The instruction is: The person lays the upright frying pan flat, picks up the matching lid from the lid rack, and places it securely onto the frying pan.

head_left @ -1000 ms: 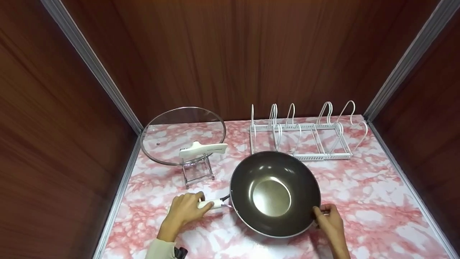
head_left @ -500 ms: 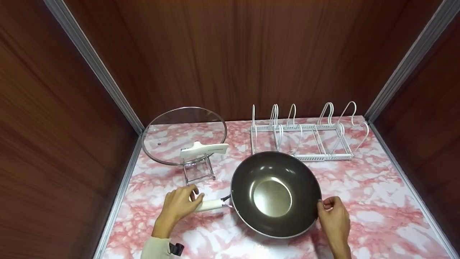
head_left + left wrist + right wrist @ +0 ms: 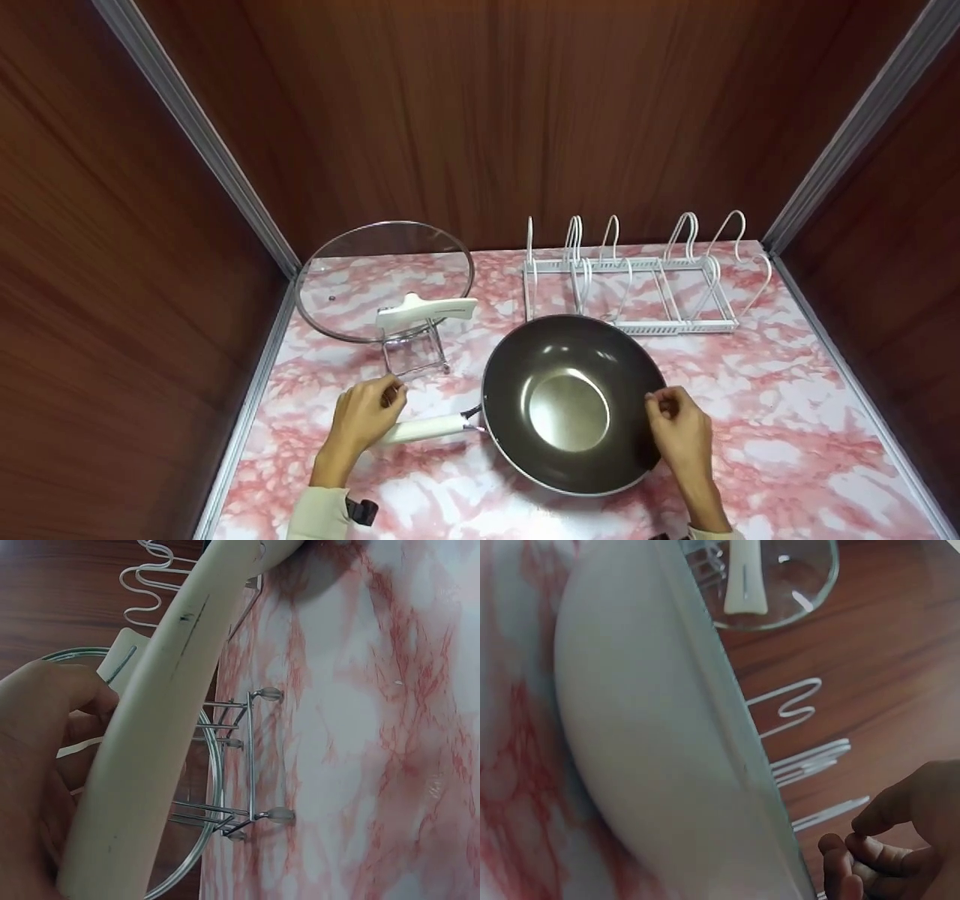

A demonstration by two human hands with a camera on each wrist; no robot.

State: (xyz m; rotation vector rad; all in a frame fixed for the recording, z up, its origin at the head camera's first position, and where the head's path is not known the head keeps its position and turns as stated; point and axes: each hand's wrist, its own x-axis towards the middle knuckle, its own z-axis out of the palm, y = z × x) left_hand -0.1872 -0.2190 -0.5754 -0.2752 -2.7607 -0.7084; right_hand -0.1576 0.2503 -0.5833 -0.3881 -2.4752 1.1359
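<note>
A wok (image 3: 555, 472) with a dark inside stands on the table, its cream handle (image 3: 427, 428) pointing left. My left hand (image 3: 362, 415) is over the handle's end, fingers loosely curled and holding nothing. In the left wrist view the handle (image 3: 150, 720) passes in front of that hand. My right hand (image 3: 681, 431) is above the wok's right rim, thumb and fingertips together with nothing seen between them. From the right wrist, the fingers (image 3: 877, 851) show apart from the rim, beside the wok's pale outer wall (image 3: 645, 712).
Behind the left hand, a glass lid (image 3: 360, 262) with a cream handle (image 3: 427, 310) leans in a small wire stand (image 3: 415, 369). A white wire rack (image 3: 652, 328) with several upright loops stands behind the wok. Brown panels (image 3: 480, 127) enclose the marbled table (image 3: 780, 390).
My left hand has let go of the wok's handle and drawn back left. The right hand has left the rim, moving up and then slightly inward over it. The wok has stayed put.
</note>
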